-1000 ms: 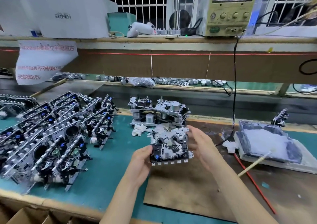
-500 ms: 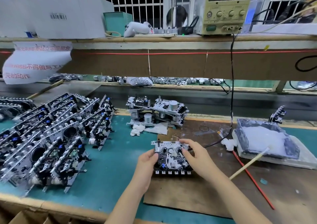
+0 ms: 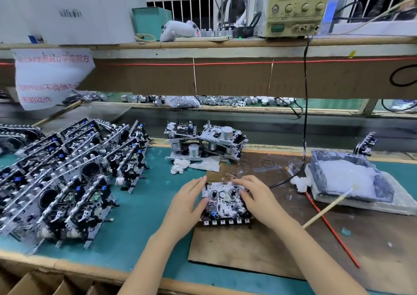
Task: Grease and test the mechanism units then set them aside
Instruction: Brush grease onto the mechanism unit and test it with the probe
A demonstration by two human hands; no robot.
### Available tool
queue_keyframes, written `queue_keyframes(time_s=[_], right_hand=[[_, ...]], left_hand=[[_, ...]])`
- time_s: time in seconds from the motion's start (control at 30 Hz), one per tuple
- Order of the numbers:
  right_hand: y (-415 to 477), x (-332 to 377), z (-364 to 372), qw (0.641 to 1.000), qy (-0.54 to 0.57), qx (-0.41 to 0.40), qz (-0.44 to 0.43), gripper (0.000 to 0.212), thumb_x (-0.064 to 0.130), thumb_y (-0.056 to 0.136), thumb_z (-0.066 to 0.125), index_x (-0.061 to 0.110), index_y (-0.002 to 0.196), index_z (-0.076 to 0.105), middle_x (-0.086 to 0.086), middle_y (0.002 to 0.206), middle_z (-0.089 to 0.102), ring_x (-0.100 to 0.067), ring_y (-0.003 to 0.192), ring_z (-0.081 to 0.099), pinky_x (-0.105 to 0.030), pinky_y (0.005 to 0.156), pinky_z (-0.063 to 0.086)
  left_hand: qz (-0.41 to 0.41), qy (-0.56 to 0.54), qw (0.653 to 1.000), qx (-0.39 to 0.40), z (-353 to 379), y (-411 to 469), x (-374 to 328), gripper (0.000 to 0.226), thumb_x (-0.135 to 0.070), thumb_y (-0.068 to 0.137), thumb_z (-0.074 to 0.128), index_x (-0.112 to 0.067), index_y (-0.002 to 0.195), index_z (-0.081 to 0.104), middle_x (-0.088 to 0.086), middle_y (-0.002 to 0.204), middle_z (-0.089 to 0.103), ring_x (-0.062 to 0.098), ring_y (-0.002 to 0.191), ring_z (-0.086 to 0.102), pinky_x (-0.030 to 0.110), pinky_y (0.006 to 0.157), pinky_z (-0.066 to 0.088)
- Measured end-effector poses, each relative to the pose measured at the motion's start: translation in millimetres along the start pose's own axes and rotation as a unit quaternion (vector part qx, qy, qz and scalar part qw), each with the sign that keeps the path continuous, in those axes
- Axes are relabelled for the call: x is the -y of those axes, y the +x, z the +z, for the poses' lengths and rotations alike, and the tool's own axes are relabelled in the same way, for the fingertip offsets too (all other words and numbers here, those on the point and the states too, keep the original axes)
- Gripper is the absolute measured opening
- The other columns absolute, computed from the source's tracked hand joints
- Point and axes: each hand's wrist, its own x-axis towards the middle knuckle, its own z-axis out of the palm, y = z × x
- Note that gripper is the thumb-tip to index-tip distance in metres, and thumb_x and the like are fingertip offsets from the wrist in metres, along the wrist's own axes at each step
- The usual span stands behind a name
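Note:
A metal mechanism unit (image 3: 223, 202) with two spindles and a row of white keys along its near edge lies flat on the brown board (image 3: 237, 249). My left hand (image 3: 184, 206) grips its left edge, thumb on the top face and fingers along the far left corner. Over the right side my right hand (image 3: 257, 197) curls, fingertips on the face near the right spindle. The grease tray (image 3: 347, 177), full of white grease, sits to the right, and a wooden brush stick (image 3: 327, 206) leans on it.
Rows of upright units (image 3: 67, 170) fill the green mat at left. A small pile of units (image 3: 203, 143) and crumpled tissue (image 3: 180, 166) lie behind the board. A red rod (image 3: 331, 229) lies at right. A black cable (image 3: 305, 91) drops from the power supply (image 3: 295, 8).
Both hands lowered the unit from a raised, tilted hold down flat onto the brown board. The right hand's fingers shifted onto the top face.

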Motion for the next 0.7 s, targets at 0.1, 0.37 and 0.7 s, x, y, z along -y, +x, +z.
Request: queue_keyframes(time_s=[0.1,0.37,0.7], right_hand=[[0.4,-2.5,0.5,1.0,-0.012,-0.001,-0.007,0.035,0.014,0.097,0.041,0.022,0.13,0.053,0.004,0.127,0.049,-0.017,0.117,0.041,-0.025,0.094,0.035],[2.9,-1.7,2.3,1.0,0.013,0.004,-0.005,0.036,0.012,0.099,0.036,0.019,0.13,0.053,0.003,0.131,0.048,-0.017,0.119,0.041,-0.028,0.099,0.035],[1.6,2.1,2.4,0.999,0.044,-0.016,-0.016,0.034,0.01,0.099,0.037,0.014,0.128,0.054,0.001,0.128,0.049,-0.01,0.113,0.046,-0.016,0.09,0.034]], left_hand=[[-0.004,-0.062,0.996,0.062,-6.3,2.3,5.1,0.063,-0.041,0.091,0.056,-0.046,0.136,0.013,-0.03,0.141,0.016,-0.003,0.138,0.015,0.012,0.107,0.011],[-0.001,0.001,0.987,0.161,-16.3,5.7,7.2,0.12,-0.053,0.066,0.078,-0.031,0.15,-0.003,-0.023,0.152,0.003,-0.002,0.141,0.007,0.023,0.114,0.015],[-0.019,-0.02,0.992,0.121,-5.0,5.7,5.5,0.121,-0.048,0.065,0.081,-0.026,0.151,-0.001,-0.015,0.154,0.012,0.003,0.141,0.015,0.017,0.107,0.018]])
